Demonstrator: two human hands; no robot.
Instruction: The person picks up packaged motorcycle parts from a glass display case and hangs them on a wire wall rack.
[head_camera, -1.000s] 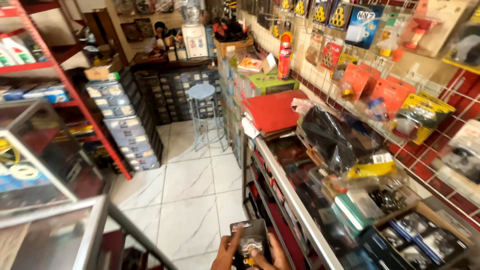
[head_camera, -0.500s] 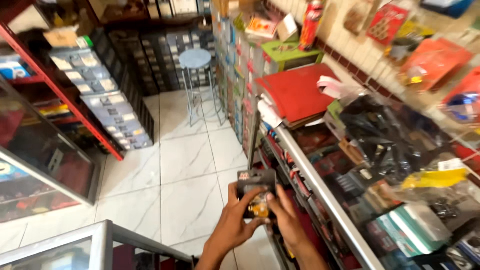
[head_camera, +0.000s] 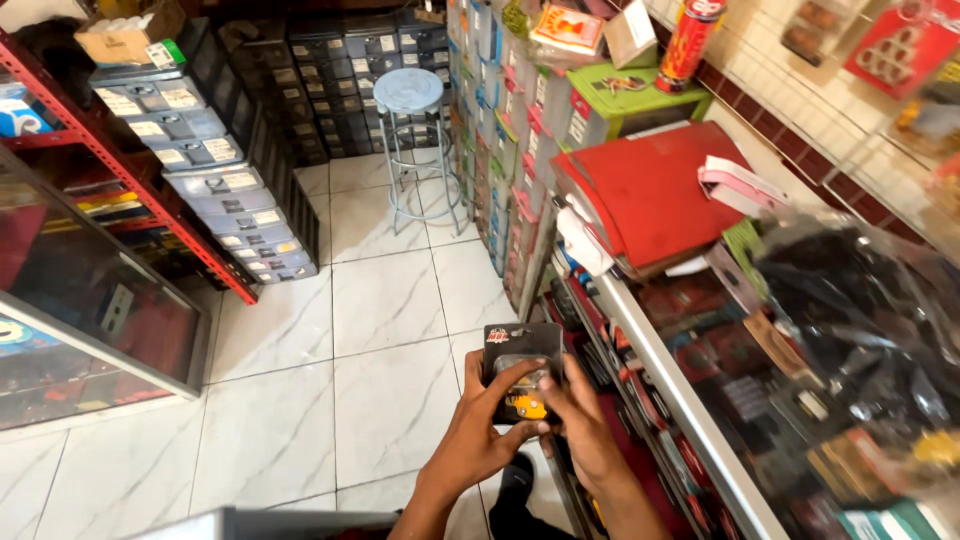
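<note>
Low in the head view, above the white tiled floor and just left of the glass-topped counter, both hands meet around a small dark blister-card package with a yellow part inside. The left hand closes on the package from the lower left, its fingers wrapped over the front face across the yellow part. The right hand grips it from the lower right, fingers curled against the package's right edge and bottom. The package stands roughly upright in the view, its long axis running away from the person, with the dark top of the card pointing toward the far end of the aisle and the yellow end nearest the wrists. Its printed face is turned up toward the camera.

Farther along the aisle stands a round grey metal stool. A red metal shelf frame with stacked grey drawer boxes lines the left side. On the counter lies a flat red folder, with a green box behind it.
</note>
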